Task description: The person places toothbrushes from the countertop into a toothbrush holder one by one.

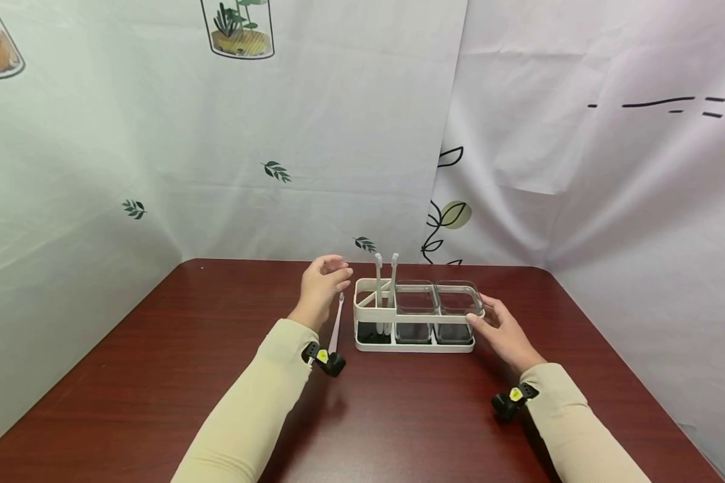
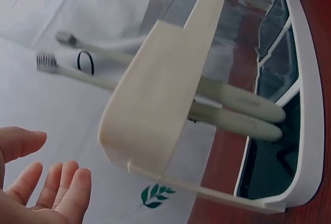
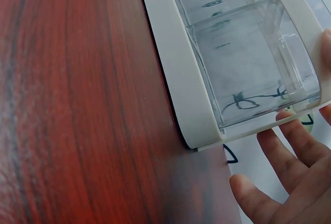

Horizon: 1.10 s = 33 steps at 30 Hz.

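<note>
A white toothbrush holder point(image 1: 419, 348) stands on the table, with a dark base and an upper rail. Two pale green toothbrushes point(image 2: 243, 120) are upright in its left compartment, bristles up. Two clear cups point(image 1: 415, 298) sit in the other compartments. My left hand point(image 1: 321, 290) hovers left of the holder, fingers loosely bent and holding nothing. A pink toothbrush point(image 1: 335, 329) lies on the table beside that hand, partly covered by the wrist camera. My right hand point(image 1: 504, 332) grips the holder's right end, thumb on the front rail; some fingers are hidden behind it.
The reddish-brown wooden table point(image 1: 157, 376) has rounded far corners. White fabric point(image 1: 350, 134) printed with leaves and jars hangs behind it and at both sides. A black camera point(image 1: 507, 404) is strapped to each wrist.
</note>
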Each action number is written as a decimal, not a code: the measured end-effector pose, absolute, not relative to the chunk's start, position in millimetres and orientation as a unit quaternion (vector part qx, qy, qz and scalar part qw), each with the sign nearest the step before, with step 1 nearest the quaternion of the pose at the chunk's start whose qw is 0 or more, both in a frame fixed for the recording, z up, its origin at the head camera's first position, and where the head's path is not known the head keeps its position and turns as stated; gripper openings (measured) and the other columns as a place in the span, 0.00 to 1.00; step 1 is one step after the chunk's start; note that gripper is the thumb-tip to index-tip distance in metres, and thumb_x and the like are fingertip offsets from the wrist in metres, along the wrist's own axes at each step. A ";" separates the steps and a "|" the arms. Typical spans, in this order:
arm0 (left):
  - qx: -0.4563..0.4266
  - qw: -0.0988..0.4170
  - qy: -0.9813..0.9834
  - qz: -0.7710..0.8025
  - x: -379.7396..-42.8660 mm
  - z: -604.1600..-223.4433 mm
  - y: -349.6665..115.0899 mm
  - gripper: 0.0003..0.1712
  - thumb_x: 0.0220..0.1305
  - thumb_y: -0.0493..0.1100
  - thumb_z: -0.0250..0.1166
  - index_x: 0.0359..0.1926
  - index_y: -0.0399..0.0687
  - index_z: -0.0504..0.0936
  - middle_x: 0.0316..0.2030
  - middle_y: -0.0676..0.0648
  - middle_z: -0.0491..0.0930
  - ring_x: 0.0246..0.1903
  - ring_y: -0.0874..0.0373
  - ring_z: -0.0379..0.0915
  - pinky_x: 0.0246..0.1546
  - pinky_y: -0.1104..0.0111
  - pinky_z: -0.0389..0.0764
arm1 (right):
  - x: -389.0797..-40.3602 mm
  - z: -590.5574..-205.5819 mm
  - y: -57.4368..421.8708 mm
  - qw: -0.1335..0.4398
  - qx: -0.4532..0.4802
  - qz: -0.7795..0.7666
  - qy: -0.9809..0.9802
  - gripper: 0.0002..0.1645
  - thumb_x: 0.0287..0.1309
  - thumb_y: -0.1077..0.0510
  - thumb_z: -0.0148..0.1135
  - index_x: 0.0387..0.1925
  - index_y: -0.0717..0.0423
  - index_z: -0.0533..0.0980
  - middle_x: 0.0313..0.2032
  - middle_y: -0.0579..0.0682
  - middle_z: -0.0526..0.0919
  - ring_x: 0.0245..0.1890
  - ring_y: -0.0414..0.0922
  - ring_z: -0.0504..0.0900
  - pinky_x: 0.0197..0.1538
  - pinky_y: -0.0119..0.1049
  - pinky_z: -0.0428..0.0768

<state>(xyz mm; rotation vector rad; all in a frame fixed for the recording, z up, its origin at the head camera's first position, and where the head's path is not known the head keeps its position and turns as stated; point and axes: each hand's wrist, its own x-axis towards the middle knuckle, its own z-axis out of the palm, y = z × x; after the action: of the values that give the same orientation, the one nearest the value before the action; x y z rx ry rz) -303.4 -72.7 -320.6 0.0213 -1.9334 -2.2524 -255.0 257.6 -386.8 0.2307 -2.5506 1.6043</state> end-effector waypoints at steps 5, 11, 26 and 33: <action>0.033 0.076 -0.637 -0.767 -307.9 -323.8 -80.5 0.21 0.60 0.28 0.62 0.55 0.33 0.72 0.46 0.40 0.74 0.47 0.48 0.76 0.53 0.56 0.77 | -256.3 -388.0 258.0 0.061 0.078 0.533 -0.840 0.40 0.66 0.48 0.58 0.71 0.59 0.54 0.66 0.66 0.65 0.63 0.59 0.69 0.53 0.26 0.73; 0.073 0.069 -0.629 -0.771 -315.5 -331.4 -86.6 0.20 0.62 0.29 0.61 0.54 0.33 0.71 0.44 0.40 0.76 0.47 0.49 0.76 0.54 0.57 0.77 | -256.9 -387.7 257.6 0.057 0.080 0.533 -0.840 0.40 0.67 0.50 0.57 0.72 0.59 0.53 0.66 0.67 0.64 0.63 0.58 0.69 0.53 0.27 0.74; 0.139 0.049 -0.635 -0.758 -333.0 -357.4 -97.8 0.20 0.62 0.31 0.61 0.55 0.34 0.72 0.50 0.37 0.75 0.53 0.43 0.74 0.55 0.57 0.76 | -257.8 -390.3 258.3 0.059 0.078 0.527 -0.844 0.41 0.66 0.47 0.58 0.71 0.59 0.54 0.66 0.66 0.63 0.63 0.60 0.68 0.58 0.41 0.74; 0.144 0.042 -0.662 -0.735 -336.5 -365.4 -95.2 0.22 0.62 0.31 0.61 0.57 0.31 0.71 0.52 0.34 0.74 0.56 0.40 0.72 0.56 0.56 0.75 | -258.7 -391.4 259.2 0.057 0.075 0.527 -0.845 0.40 0.66 0.48 0.58 0.71 0.58 0.53 0.66 0.66 0.63 0.63 0.59 0.69 0.58 0.41 0.74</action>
<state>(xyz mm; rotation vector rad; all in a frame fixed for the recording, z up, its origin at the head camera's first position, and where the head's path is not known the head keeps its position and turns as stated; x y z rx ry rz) -336.5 -95.2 -365.4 0.4415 -2.0255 -2.2481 -258.7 259.2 -391.4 0.2268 -2.5622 1.5970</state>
